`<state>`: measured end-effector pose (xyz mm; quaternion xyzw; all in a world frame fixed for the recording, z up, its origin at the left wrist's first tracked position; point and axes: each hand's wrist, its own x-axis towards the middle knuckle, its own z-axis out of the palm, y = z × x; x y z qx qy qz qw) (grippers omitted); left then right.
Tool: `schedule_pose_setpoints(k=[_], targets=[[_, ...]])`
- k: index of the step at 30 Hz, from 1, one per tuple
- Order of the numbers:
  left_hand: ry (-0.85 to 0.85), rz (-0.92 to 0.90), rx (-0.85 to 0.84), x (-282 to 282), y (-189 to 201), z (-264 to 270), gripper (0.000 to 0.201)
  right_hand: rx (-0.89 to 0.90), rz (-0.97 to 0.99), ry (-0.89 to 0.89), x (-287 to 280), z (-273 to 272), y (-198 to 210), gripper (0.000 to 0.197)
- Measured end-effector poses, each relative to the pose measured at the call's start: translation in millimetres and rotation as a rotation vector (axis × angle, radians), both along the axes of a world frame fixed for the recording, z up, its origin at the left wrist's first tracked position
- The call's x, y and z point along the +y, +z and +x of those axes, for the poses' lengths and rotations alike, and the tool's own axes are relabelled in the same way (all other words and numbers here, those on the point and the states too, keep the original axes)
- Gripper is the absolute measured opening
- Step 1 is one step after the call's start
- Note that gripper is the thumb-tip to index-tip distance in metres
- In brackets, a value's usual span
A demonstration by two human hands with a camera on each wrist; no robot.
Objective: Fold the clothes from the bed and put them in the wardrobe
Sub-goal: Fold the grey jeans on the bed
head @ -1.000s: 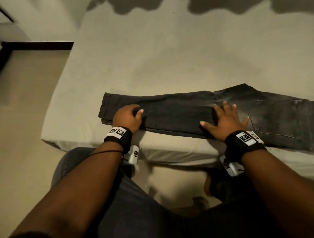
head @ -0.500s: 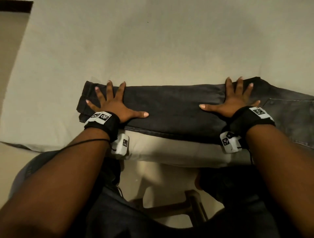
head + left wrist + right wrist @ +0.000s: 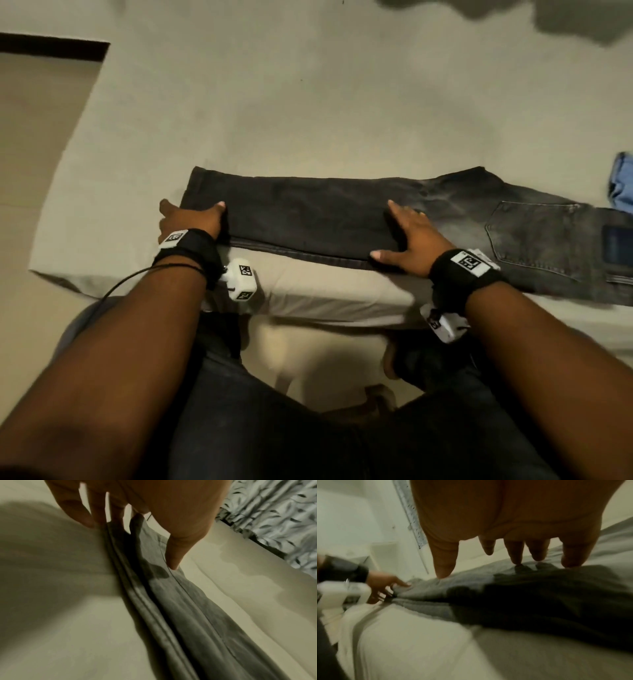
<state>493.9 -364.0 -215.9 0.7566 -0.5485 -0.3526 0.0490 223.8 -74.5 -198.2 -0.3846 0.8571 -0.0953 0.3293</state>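
Dark grey jeans point(image 3: 308, 212) lie along the near edge of the bed point(image 3: 308, 102), legs stacked and pointing left, waist and back pocket to the right. My left hand point(image 3: 191, 216) is at the cuff end's near corner. Its thumb lies on top of the fabric and its straight fingers touch the hem edge, as the left wrist view shows point(image 3: 137, 527). My right hand point(image 3: 404, 236) lies flat on the legs at about mid-length, fingers straight and thumb along the near seam. In the right wrist view its fingertips point(image 3: 515, 558) press the denim point(image 3: 522, 601).
A light blue garment point(image 3: 621, 185) lies at the right edge of the bed past the waistband. Dark shapes point(image 3: 565, 20) sit at the bed's far right. The floor point(image 3: 34, 137) lies to the left. My knees are under the bed's front edge. A patterned curtain point(image 3: 274, 513) hangs behind.
Both hands have drawn back from the jeans' far edge towards the near edge. The left hand went from spread flat to the cuff corner, with its thumb on top.
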Motion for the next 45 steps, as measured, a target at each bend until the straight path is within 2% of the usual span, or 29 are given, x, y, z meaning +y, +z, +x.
schedule_pose_setpoints(k=[2, 4, 7, 9, 10, 12, 13, 14, 15, 16, 17, 18, 19, 20, 22, 25, 28, 30, 33, 34, 36, 37, 39, 40, 42, 43, 44, 45], targets=[[0.087, 0.071, 0.194, -5.4, 4.7, 7.4, 0.094, -0.098, -0.165, -0.203, 8.9, 1.8, 16.7, 0.102], [0.119, 0.153, 0.386, -5.0, 14.7, 9.2, 0.085, -0.157, -0.276, -0.359, 16.4, 11.0, 31.4, 0.091], [0.007, -0.059, 0.594, 6.9, 29.1, -6.4, 0.06, -0.187, -0.328, -0.398, 20.5, 28.5, 40.9, 0.081], [-0.169, -0.147, 0.763, 43.7, 63.0, -26.9, 0.046, -0.241, -0.362, -0.379, 18.0, 40.6, 45.6, 0.075], [-0.3, -0.107, 0.854, 64.5, 74.7, -37.1, 0.04, -0.314, -0.404, -0.4, 14.3, 47.1, 47.9, 0.067], [-0.613, 0.201, 1.07, 110.3, 100.5, -55.7, 0.04, -0.605, -0.514, -0.566, 4.1, 58.7, 54.8, 0.047], [-0.762, 0.347, 1.09, 127.6, 104.8, -63.9, 0.044, -0.776, -0.584, -0.679, 0.0, 60.7, 57.2, 0.047], [-0.848, 0.434, 1.081, 143.7, 109.3, -71.7, 0.047, -0.901, -0.647, -0.794, -2.2, 58.8, 57.8, 0.055], [-0.851, 0.455, 1.057, 152.7, 106.5, -79.2, 0.046, -0.93, -0.672, -0.866, -2.3, 53.1, 55.4, 0.059], [-0.81, 0.421, 1.044, 159.1, 102.9, -85.1, 0.042, -0.897, -0.669, -0.927, -1.2, 46.3, 53.5, 0.052], [-0.758, 0.327, 1.005, 160.2, 95.4, -88.1, 0.038, -0.816, -0.629, -0.969, 0.9, 38.5, 48.2, 0.036], [-0.729, 0.203, 0.943, 159.9, 86.9, -90.6, 0.034, -0.724, -0.581, -1.02, 5.3, 30.2, 41.4, 0.022], [-0.736, 0.066, 0.838, 156.1, 77.1, -92.8, 0.03, -0.66, -0.535, -1.067, 10.0, 21.5, 33.0, 0.017], [-0.766, -0.054, 0.721, 151.6, 68.8, -93.4, 0.026, -0.641, -0.497, -1.106, 13.5, 14.8, 27.5, 0.018], [-0.807, -0.184, 0.527, 145.4, 54.3, -95.1, 0.021, -0.58, -0.496, -1.147, 24.1, 0.3, 20.8, 0.013], [-0.767, -0.219, 0.459, 147.0, 44.6, -106.5, 0.019, -0.383, -0.589, -1.133, 47.2, -27.8, 23.1, 0.012], [-0.799, -0.205, 0.417, 156.6, 34.8, -121.0, 0.032, -0.331, -0.7, -1.261, 84.3, -60.1, 16.8, 0.012], [-0.849, -0.157, 0.35, 166.8, 27.2, -130.8, 0.057, -0.292, -0.58, -1.34, 115.5, -74.9, 11.6, 0.007], [-0.758, 0.066, 0.364, 179.4, 8.4, -147.0, 0.09, -0.268, -0.371, -1.334, 153.0, -88.8, 1.2, 0.024], [-0.714, 0.145, 0.395, 184.0, 2.8, -154.4, 0.095, -0.265, -0.356, -1.324, 158.4, -89.8, 1.2, 0.027], [-0.679, 0.221, 0.442, 192.0, -4.8, -167.2, 0.099, -0.371, -0.427, -1.411, 162.0, -88.0, -3.1, 0.028], [-0.673, 0.235, 0.468, 194.1, -7.5, -172.7, 0.094, -0.407, -0.459, -1.426, 161.2, -86.7, -3.1, 0.027], [-0.649, 0.243, 0.47, 199.0, -5.6, -183.4, 0.067, -0.444, -0.474, -1.376, 159.3, -87.1, -10.9, 0.032], [-0.645, 0.234, 0.444, 198.2, -6.8, -186.1, 0.058, -0.445, -0.46, -1.349, 162.8, -94.3, -25.1, 0.047], [-0.664, 0.184, 0.398, 194.7, -3.7, -186.8, 0.051, -0.417, -0.459, -1.339, 171.5, -113.1, -67.3, 0.098], [-0.668, 0.152, 0.402, 190.0, -1.9, -186.8, 0.048, -0.37, -0.449, -1.325, 179.2, -125.1, -91.8, 0.113], [-0.676, 0.139, 0.403, 186.2, 7.0, -185.1, 0.046, -0.335, -0.415, -1.297, 179.6, -127.0, -95.2, 0.112], [-0.683, 0.124, 0.402, 180.4, 15.9, -182.2, 0.045, -0.308, -0.363, -1.264, 174.4, -118.0, -79.3, 0.101]])
